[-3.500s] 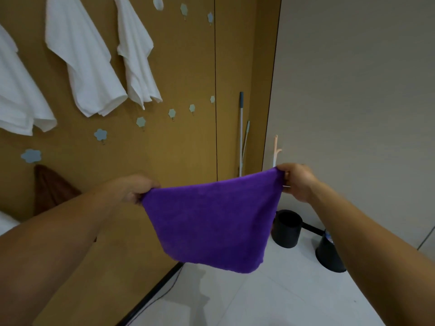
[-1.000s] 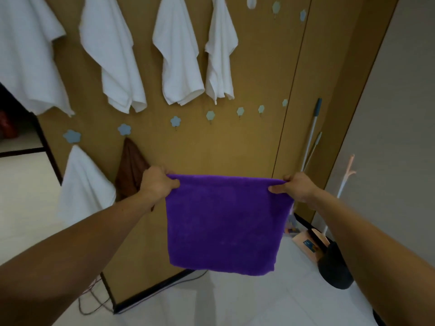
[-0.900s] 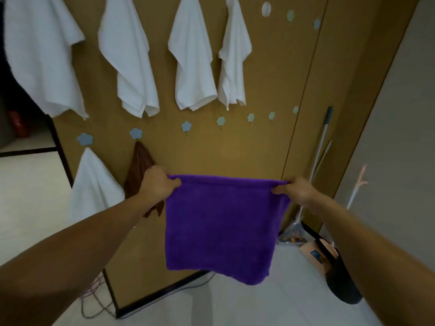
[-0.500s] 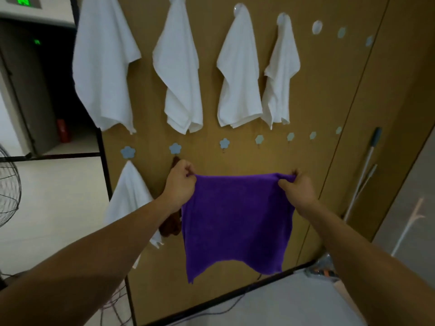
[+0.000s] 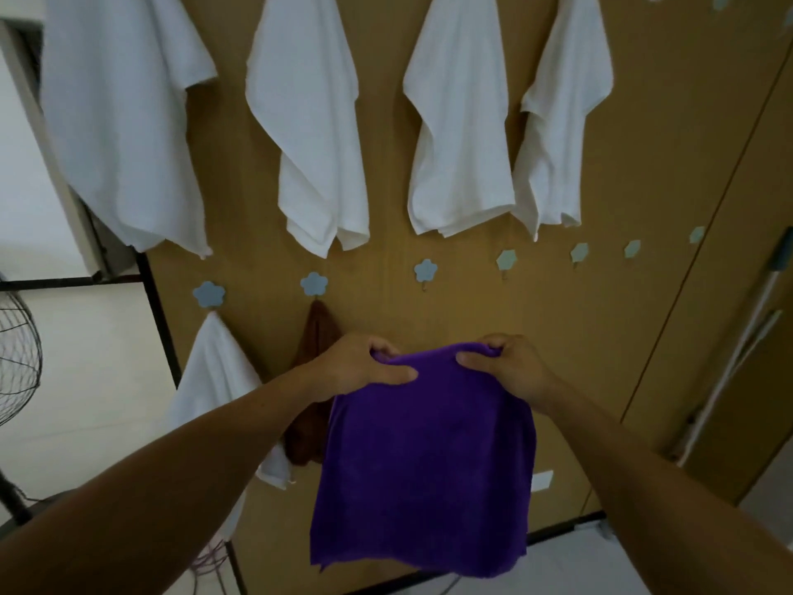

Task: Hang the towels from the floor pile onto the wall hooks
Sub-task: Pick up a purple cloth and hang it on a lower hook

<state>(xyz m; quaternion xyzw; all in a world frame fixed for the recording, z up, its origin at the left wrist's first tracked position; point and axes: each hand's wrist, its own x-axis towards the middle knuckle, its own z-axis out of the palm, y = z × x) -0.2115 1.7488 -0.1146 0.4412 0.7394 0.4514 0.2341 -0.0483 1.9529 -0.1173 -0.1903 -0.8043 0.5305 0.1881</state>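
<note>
Purple towel (image 5: 425,465) hangs in front of the tan wall panel (image 5: 579,337), its top edge bunched left to right between both hands. The left hand (image 5: 360,371) and right hand (image 5: 513,371) each pinch it, fingers (image 5: 397,374) curled into the cloth. An empty blue flower hook (image 5: 425,270) sits straight above the gap between them, neither hand clearly nearer. The towel looks plush and limp, its lower edge hanging free.

The purple towel (image 5: 425,465) is shown as fine-piled matt cloth; the white towels (image 5: 461,122) are shown as coarser matt cloth; the wall panel (image 5: 600,337) is finished in smooth matt wood-look board; the flower hooks (image 5: 425,270) are finished smooth; the fan grille (image 5: 19,358) is formed of thin wire.
</note>
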